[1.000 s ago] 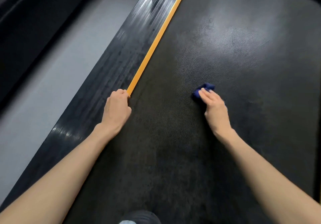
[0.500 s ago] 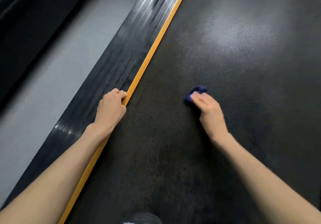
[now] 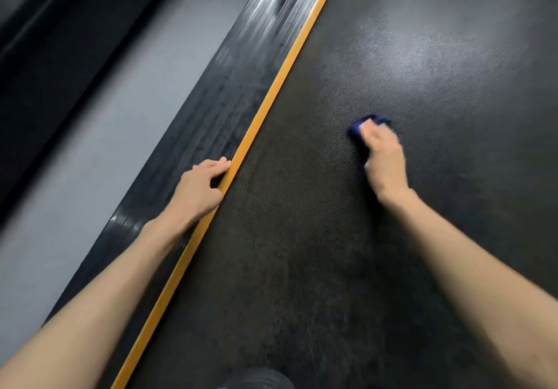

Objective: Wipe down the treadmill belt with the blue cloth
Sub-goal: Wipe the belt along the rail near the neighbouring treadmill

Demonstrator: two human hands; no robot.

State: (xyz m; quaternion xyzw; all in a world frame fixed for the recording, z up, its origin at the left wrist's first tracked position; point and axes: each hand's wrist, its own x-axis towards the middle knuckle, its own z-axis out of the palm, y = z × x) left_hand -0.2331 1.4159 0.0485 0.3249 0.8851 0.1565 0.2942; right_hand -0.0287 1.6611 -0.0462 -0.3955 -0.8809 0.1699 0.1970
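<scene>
1. Far left: a grey floor [image 3: 90, 153] is running alongside the treadmill, with a dark, blurred structure [image 3: 45, 44] bordering it at the upper left corner.

2. Side rail: a black ribbed side rail [image 3: 211, 111] is running diagonally from lower left to upper centre. An orange strip [image 3: 271, 95] is lining its inner edge, touching the treadmill belt [image 3: 302, 252].

3. Left hand: the left hand [image 3: 197, 189] is resting palm-down on the side rail. Its fingers are loosely bent, and their tips are touching the orange strip. It is holding nothing.

4. Belt: the textured black belt is filling the centre and right of the view. Light is reflecting off its far right section.

5. Cloth: the blue cloth [image 3: 356, 127] is lying bunched on the belt, well apart from the left hand and directly under the fingers of the right hand [image 3: 383, 159]. Only its front and left edges are showing past the fingertips.

6. Right hand: the right hand is bending its fingers down over the cloth and holding it against the belt. The hand is motion-blurred, so individual fingers are not resolving clearly.

7. Bottom edge: a dark rounded object [image 3: 256, 379] is showing at bottom centre; it is too blurred to identify.
</scene>
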